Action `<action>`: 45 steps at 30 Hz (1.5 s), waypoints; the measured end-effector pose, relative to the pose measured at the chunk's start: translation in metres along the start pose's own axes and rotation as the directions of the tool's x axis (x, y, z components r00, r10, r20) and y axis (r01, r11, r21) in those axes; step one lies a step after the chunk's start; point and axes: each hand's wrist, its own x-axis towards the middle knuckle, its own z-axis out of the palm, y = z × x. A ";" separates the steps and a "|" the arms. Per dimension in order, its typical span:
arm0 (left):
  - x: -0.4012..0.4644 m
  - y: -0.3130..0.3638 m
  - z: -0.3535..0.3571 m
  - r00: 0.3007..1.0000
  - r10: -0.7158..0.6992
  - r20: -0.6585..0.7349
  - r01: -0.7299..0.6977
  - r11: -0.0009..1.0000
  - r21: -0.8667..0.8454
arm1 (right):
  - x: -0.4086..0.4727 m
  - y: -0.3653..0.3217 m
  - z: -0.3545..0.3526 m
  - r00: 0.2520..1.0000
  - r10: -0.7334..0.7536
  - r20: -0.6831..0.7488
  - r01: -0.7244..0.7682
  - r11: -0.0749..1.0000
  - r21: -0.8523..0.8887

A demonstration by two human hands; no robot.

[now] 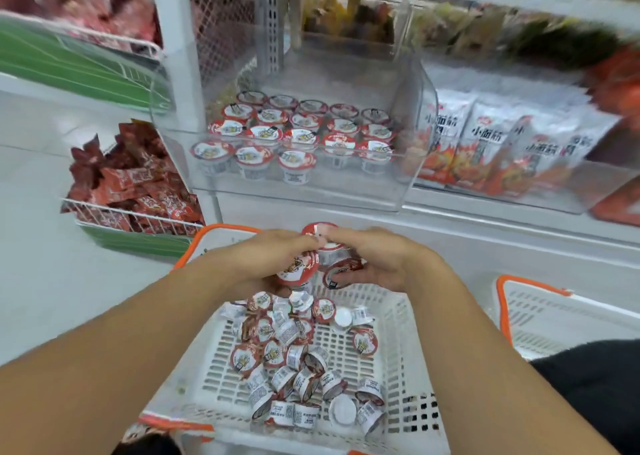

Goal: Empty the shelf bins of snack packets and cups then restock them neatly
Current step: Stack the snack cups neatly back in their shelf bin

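Left hand (277, 257) grips snack cup (298, 270) | right hand (377, 264) grips cups at far edge of white basket (394, 333) | clear bin (298, 194) holds upright cup rows

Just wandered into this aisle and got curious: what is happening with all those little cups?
A person is restocking. Both hands, left hand and right hand, hold a few small cups above a white basket still holding a loose pile. The clear shelf bin ahead already has cups in neat rows, with room left at the front.
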 end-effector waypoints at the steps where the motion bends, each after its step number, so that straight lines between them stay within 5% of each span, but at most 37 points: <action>1: -0.012 0.016 -0.002 0.999 0.043 0.005 -0.043 0.999 0.031 | -0.015 -0.014 0.000 0.999 -0.024 0.032 0.024 1.000 0.000; 6: -0.064 0.085 -0.028 0.962 0.274 -0.004 -0.274 0.961 0.039 | -0.081 -0.075 -0.010 0.950 -0.235 0.205 0.212 0.969 0.131; 11: -0.052 0.119 -0.065 0.865 0.447 -0.228 -0.438 0.894 0.090 | -0.084 -0.168 -0.017 0.922 -0.386 -0.029 0.379 0.915 -0.142; 14: -0.028 0.125 -0.085 0.777 0.510 -0.369 -0.437 0.859 0.268 | -0.043 -0.191 -0.021 0.903 -0.394 -0.170 0.215 0.759 -0.615; 17: -0.008 0.122 -0.097 0.720 0.554 -0.418 -0.455 0.831 0.319 | -0.002 -0.182 -0.024 0.904 -0.356 -0.234 -0.003 0.544 -0.839; 22: 0.011 0.122 -0.093 0.667 0.616 -0.419 -0.524 0.788 0.324 | 0.032 -0.173 -0.026 0.977 -0.098 -0.187 -0.111 0.518 -0.848; 29: 0.034 0.130 -0.076 0.663 0.626 -0.411 -0.574 0.777 0.257 | 0.042 -0.165 -0.025 0.948 -0.185 -0.257 -0.198 0.287 -0.937; 33: 0.046 0.128 -0.072 0.712 0.600 -0.364 -0.546 0.800 0.251 | 0.045 -0.163 -0.026 0.941 -0.186 -0.281 -0.217 0.305 -0.927; 37: 0.048 0.127 -0.072 0.745 0.597 -0.297 -0.547 0.802 0.240 | 0.033 -0.174 -0.026 0.943 -0.231 -0.241 -0.211 0.145 -0.967; 39: 0.047 0.128 -0.070 0.750 0.603 -0.270 -0.557 0.797 0.232 | 0.019 -0.190 -0.030 0.930 -0.299 -0.213 -0.070 0.426 -0.902; 42: 0.043 0.131 -0.065 0.735 0.634 -0.241 -0.601 0.774 0.200 | -0.005 -0.208 -0.035 0.977 -0.211 0.039 0.208 0.889 -0.408; 45: 0.039 0.134 -0.061 0.718 0.663 -0.213 -0.628 0.749 0.211 | -0.007 -0.202 -0.034 0.956 -0.173 0.236 0.215 0.963 -0.162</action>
